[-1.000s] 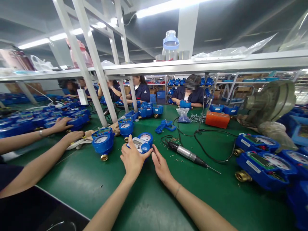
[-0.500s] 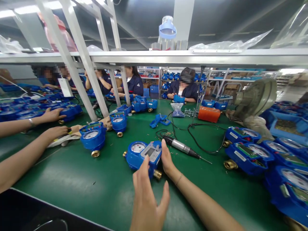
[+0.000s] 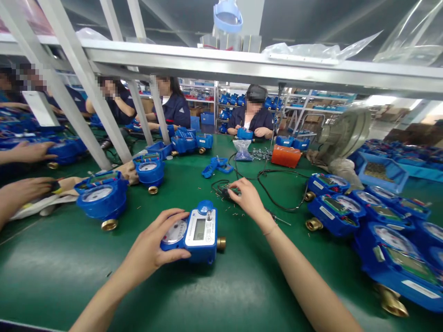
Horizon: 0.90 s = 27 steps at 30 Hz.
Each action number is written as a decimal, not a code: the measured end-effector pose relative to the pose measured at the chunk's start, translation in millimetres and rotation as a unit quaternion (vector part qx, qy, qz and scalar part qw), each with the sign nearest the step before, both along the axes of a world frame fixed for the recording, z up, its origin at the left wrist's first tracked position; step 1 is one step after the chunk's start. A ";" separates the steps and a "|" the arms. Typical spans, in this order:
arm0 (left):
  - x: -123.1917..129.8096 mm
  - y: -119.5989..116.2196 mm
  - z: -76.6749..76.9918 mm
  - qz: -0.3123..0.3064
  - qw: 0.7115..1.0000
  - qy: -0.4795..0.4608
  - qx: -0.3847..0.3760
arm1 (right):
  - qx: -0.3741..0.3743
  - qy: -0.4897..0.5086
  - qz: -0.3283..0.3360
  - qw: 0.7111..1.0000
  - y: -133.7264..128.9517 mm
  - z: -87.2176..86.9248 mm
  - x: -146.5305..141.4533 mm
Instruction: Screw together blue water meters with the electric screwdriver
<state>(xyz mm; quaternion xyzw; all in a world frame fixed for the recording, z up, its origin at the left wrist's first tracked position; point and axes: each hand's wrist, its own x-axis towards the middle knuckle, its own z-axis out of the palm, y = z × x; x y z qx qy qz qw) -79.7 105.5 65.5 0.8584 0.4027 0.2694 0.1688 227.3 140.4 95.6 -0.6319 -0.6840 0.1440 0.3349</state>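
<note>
My left hand [image 3: 148,244] grips the left side of a blue meter [image 3: 204,251], thumb in front and fingers over its round dial. The meter lies on the green table, its grey display panel facing up and a brass fitting at the right. Beyond it, my right hand [image 3: 247,200] is closed at the black rear end of an electric screwdriver [image 3: 282,220]. That hand hides most of the tool's body; the thin bit sticks out to the right. Small screws [image 3: 238,214] lie scattered beside the fingers.
Open blue meters [image 3: 341,212] crowd the right side, and two more [image 3: 100,200] stand at the left. Blue plastic parts [image 3: 216,167], a bag [image 3: 243,151], an orange box [image 3: 285,157] and a fan lie farther back. Another person's hands [image 3: 26,193] are at far left. Black cable loops rightward.
My left hand has taken hold of the meter, which is turned with its panel facing me. My right hand has left the meter and moved onto the screwdriver. The view has shifted right and down.
</note>
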 end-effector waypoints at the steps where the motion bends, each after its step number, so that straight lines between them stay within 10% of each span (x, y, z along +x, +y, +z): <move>1: 7.2 -7.7 -2.9 0.033 0.999 0.003 0.018 | -0.015 -0.032 -0.031 0.999 2.5 1.1 15.1; 5: 40.1 -44.8 -7.7 0.145 0.983 0.024 0.107 | -0.102 -0.124 -0.054 0.985 8.8 -13.2 52.3; 10: 57.6 -64.7 -4.5 0.082 0.990 0.039 0.105 | -0.133 -0.135 0.005 0.982 15.9 -31.6 55.8; 20: 73.9 -78.8 -17.7 0.078 0.990 -0.117 -0.002 | 0.032 0.131 -0.046 0.990 -0.2 49.7 87.5; 27: 79.1 -83.0 -35.3 0.123 0.977 -0.177 0.005 | 0.129 0.281 -0.044 0.950 2.8 44.1 70.8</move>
